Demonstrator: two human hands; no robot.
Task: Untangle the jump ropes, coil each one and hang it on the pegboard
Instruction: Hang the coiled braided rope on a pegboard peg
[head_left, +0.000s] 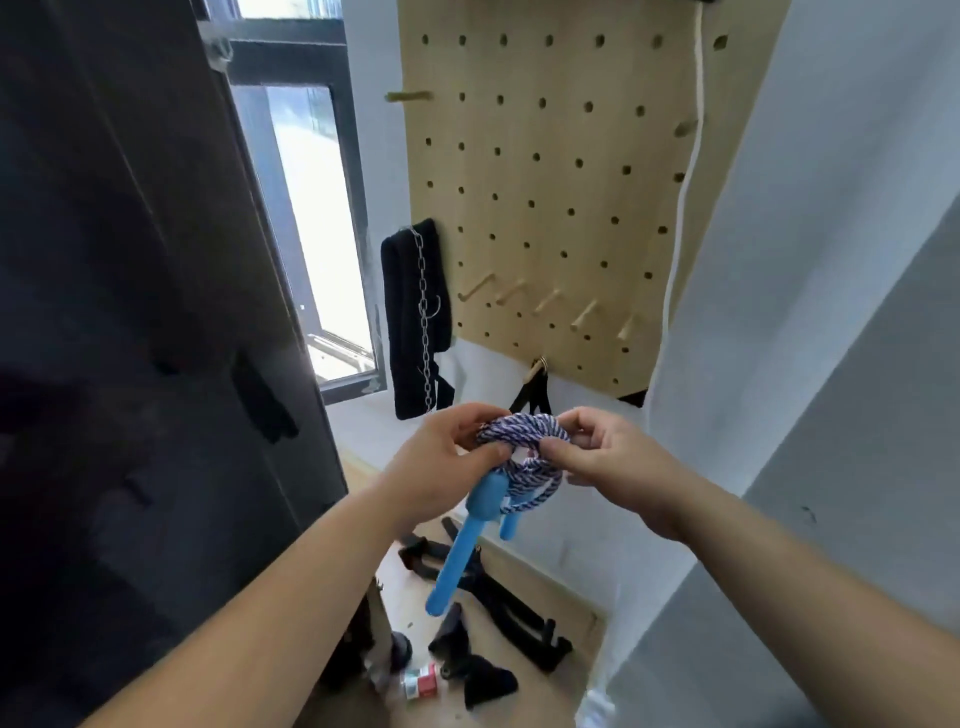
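One rope coiled and gripped at both sides, not yet hung.

The left hand (441, 457) pinches the left side of the blue-and-white jump rope (519, 431), which is wound into a tight coil and held in the air just below the pegboard (545, 182). Its blue handles (462, 551) dangle, and the right hand (597, 457) pinches the coil's right side. The pegs (545, 304) near the board's lower edge carry nothing, so hanging likely remains. A white cord (685, 197) runs down the right edge; whether it is another rope I cannot tell.
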